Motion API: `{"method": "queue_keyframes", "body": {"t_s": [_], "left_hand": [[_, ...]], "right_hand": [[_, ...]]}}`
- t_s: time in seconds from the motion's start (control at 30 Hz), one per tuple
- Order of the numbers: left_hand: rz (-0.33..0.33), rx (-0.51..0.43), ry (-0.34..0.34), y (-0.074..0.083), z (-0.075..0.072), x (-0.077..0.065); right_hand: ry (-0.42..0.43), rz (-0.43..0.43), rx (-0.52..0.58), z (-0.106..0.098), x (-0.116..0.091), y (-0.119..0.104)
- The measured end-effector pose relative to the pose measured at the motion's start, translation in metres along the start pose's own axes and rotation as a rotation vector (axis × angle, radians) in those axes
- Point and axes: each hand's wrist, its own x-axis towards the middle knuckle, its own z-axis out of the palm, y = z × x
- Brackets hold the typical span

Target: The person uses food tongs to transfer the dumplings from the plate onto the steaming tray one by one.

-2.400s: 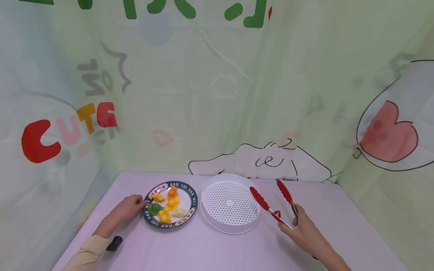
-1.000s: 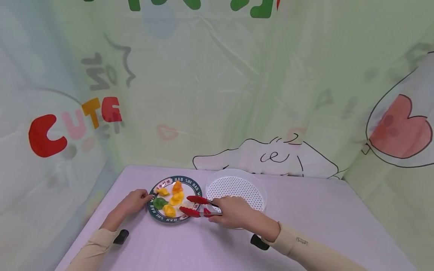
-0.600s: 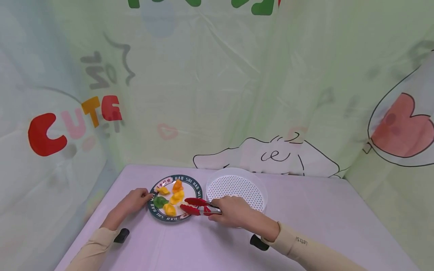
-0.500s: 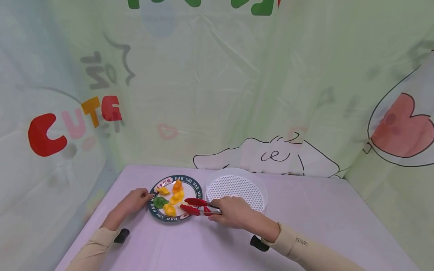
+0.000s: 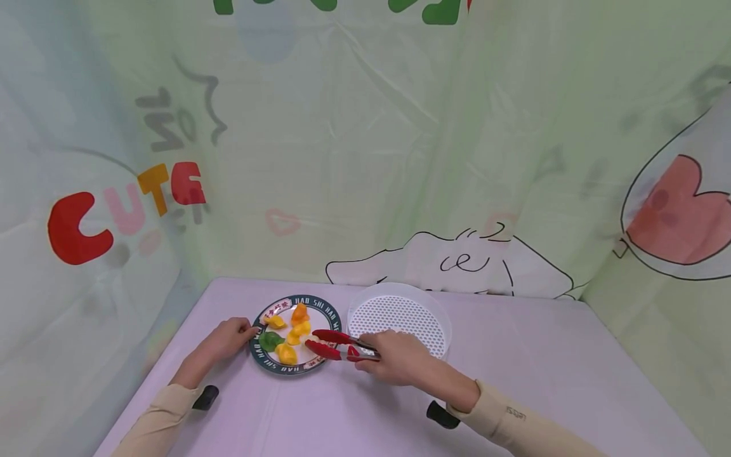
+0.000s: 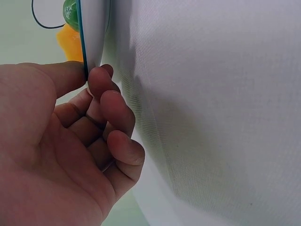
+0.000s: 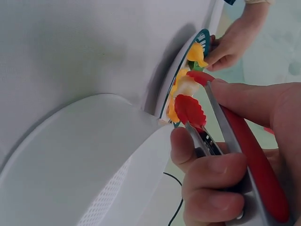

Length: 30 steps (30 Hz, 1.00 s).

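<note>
L hand (image 5: 231,338) pinches plate (image 5: 260,357); R hand (image 5: 395,358) grips tongs (image 5: 327,351). Pale dumpling (image 7: 187,86) @ plate's 4 o'clock prob. soft, light; nip mid.

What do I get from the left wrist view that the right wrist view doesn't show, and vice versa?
Only left wrist: the palm of the left hand, close up, a fingertip under the edge of the plate.
Only right wrist: the right hand, the tongs it grips, the pale piece at their tips, the sieve.
Both: left hand, plate, green piece, a yellow piece, table.
</note>
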Motion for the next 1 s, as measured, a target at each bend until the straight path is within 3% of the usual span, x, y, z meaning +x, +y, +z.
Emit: {"method": "queue_keyframes", "body": {"t_s": [0.27, 0.57, 0.77, 1.0], "left_hand": [[0.0, -0.001, -0.003, 0.002, 0.0, -0.002], [-0.002, -0.01, -0.006, 0.001, 0.0, 0.001], [-0.009, 0.002, -0.003, -0.002, 0.002, 0.002], [-0.003, 0.007, -0.001, -0.004, 0.003, 0.003]], "right_hand": [[0.088, 0.011, 0.053, -0.009, -0.008, 0.01], [0.159, 0.152, 0.08, -0.027, -0.023, 0.04], [0.15, 0.221, 0.044, -0.038, -0.038, 0.063], [0.079, 0.279, -0.008, -0.029, -0.044, 0.085]]}}
